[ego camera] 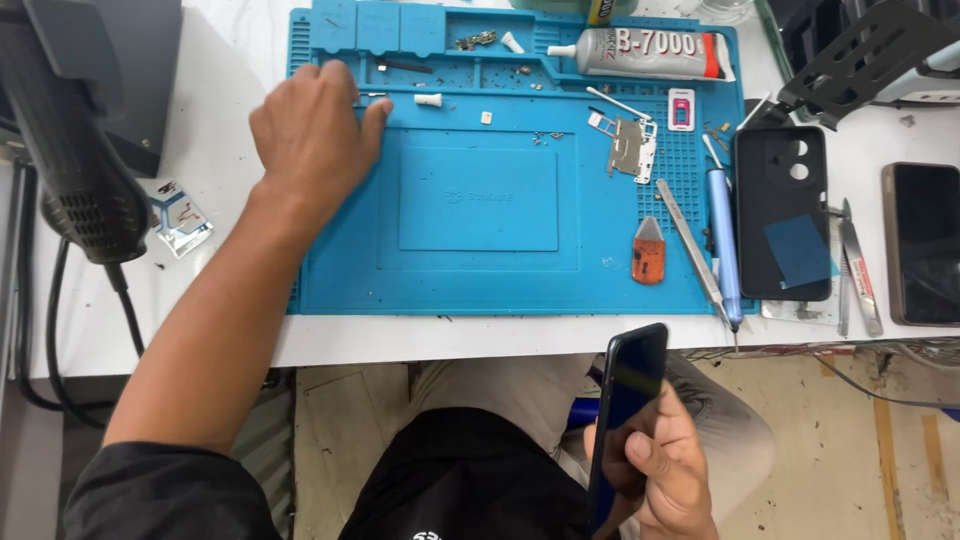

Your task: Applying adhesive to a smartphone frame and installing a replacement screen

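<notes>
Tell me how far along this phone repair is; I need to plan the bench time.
Looks done: the black back cover lies removed on the table, and a metal shield plate sits loose on the blue silicone mat. In hand: the right hand has a grip on the dark smartphone, while the left hand reaches among small parts. Seemingly left: refitting plate and cover; the grey glue tube lies unused.

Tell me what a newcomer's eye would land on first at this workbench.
The big blue work mat fills the middle of the white table, with the left hand reaching onto its upper left corner among small parts. Low at the table's near edge, the right hand holds a dark phone over the lap. Along the mat's right side lie a glue tube, tweezers and a black phone case.
</notes>
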